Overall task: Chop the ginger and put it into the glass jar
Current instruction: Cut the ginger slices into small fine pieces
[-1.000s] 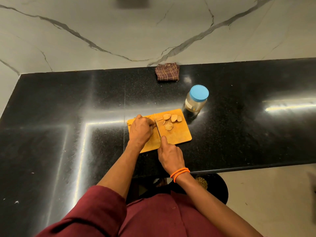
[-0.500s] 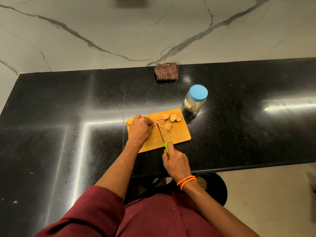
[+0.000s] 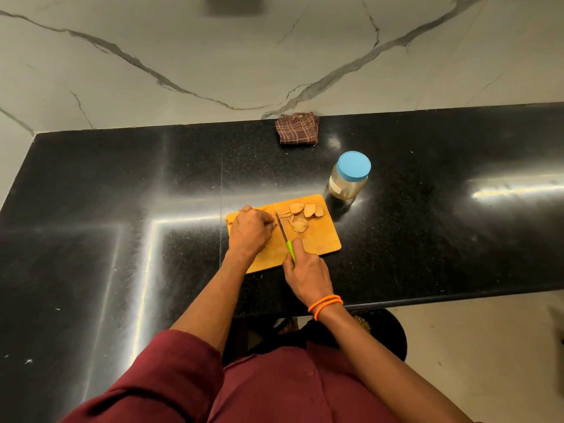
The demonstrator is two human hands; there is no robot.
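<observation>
An orange cutting board lies on the black counter. My left hand is curled over the uncut ginger piece on the board's left part; the ginger itself is mostly hidden under it. My right hand grips the green handle of a knife, whose blade lies across the board just right of my left fingers. Several ginger slices lie on the board's far right part. The glass jar with a blue lid on stands just beyond the board's right corner.
A folded brown checked cloth lies at the back of the counter against the marble wall. The counter's front edge runs just behind my right wrist. A dark round stool shows below the counter edge.
My right hand has pushed the knife forward again, so its blade now reaches farther across the board beside my left fingers. My left hand has stayed on the ginger.
</observation>
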